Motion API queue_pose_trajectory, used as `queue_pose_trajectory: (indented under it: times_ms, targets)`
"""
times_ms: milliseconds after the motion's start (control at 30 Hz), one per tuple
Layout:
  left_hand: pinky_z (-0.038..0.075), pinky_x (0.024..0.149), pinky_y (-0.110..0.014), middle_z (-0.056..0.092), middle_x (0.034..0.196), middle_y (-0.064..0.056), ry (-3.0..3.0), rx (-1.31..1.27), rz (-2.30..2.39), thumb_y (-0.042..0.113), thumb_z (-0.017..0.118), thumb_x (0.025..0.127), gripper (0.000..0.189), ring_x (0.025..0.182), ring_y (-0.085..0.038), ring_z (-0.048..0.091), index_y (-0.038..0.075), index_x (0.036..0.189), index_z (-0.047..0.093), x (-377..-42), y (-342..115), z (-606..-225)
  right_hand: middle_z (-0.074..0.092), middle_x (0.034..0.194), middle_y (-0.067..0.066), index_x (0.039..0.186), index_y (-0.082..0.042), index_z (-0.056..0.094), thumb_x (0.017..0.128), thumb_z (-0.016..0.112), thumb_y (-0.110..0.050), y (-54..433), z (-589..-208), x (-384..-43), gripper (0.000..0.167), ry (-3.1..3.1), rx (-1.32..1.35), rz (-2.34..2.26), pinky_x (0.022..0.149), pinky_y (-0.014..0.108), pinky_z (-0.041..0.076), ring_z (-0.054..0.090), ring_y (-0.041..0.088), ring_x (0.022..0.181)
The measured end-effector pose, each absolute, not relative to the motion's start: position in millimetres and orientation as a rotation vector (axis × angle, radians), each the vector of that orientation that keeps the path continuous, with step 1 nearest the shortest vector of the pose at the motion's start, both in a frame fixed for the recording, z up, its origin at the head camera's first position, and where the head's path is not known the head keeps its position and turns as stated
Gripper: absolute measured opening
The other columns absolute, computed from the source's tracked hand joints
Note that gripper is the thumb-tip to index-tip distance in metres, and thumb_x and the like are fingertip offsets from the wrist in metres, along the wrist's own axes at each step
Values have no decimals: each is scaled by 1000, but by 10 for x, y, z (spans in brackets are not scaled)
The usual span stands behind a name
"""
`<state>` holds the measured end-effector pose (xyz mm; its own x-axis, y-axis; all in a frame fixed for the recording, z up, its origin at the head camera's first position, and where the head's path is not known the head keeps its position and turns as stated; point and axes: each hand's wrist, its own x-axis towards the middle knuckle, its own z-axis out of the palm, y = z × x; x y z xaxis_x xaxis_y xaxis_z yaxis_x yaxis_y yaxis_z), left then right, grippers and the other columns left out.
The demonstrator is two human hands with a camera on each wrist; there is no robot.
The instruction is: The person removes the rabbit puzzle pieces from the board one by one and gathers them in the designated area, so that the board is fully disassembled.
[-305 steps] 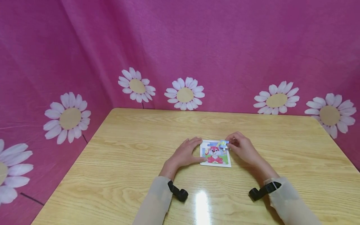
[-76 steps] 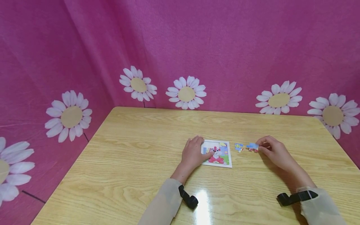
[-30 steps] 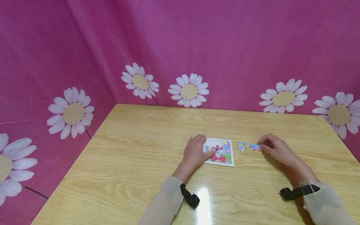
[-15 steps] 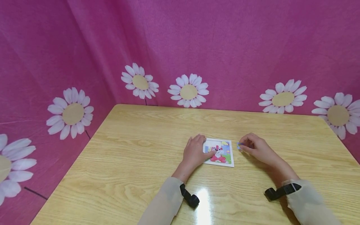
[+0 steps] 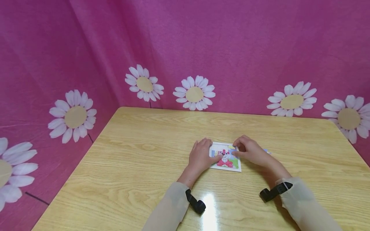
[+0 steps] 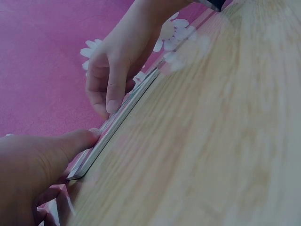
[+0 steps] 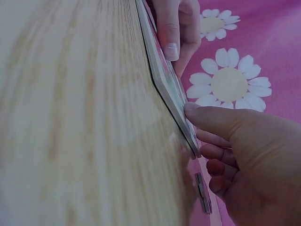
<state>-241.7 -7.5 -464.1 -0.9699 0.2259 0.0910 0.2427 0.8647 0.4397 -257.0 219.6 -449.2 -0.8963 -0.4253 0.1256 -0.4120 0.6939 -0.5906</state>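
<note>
A small jigsaw puzzle (image 5: pixel 224 162) in a white frame lies flat on the wooden table, showing a pink-and-white cartoon animal. A pale gap shows at the upper part of its picture. My left hand (image 5: pixel 199 155) holds the puzzle by its left side, fingers at the far left corner and thumb lying on the picture. At the upper right corner, my right hand (image 5: pixel 252 153) has thumb and forefinger tips on the puzzle, slightly apart, beside a yellow patch; whether a piece is between them is hidden. Loose puzzle pieces (image 7: pixel 203 194) lie on the table, mostly behind the right hand.
The wooden table (image 5: pixel 144 173) stretches around the puzzle on all sides. A magenta cloth (image 5: pixel 231 48) with large daisies hangs behind and to the left. Each wrist wears a black strap camera, such as the one on the right wrist (image 5: pixel 274 191).
My right hand has moved left from the loose pieces to the puzzle's upper right corner. Earlier it set a blue-and-red piece on the table. The left hand has stayed on the puzzle.
</note>
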Motion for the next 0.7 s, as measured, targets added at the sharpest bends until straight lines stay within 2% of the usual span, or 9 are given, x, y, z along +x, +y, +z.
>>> queue_pose_trajectory:
  times_ms: [267,600,700]
  targets:
    - [23,126,-38,55,142,-2,-2986,-382,-708,57,69,83,68,140,-16,45,12,132,55,-2410,-65,-4637,51,86,7,102,0,62,86,74,-12,2193,-4473,-2596,23,2863,-757,-945,61,19,36,42,12,75]
    - [23,126,-38,56,142,-2,-2983,-377,-717,56,70,83,67,140,-16,45,11,131,56,-2401,-75,-4639,48,86,9,102,4,55,88,71,-9,2162,-4411,-2626,25,2785,-803,-920,63,19,34,41,14,77]
    - [24,126,-39,57,139,-2,-2971,-389,-711,56,70,83,67,138,-16,46,11,130,56,-2403,-74,-4642,50,87,9,103,5,55,87,71,-7,2156,-4408,-2610,26,2803,-813,-922,63,20,37,43,13,78]
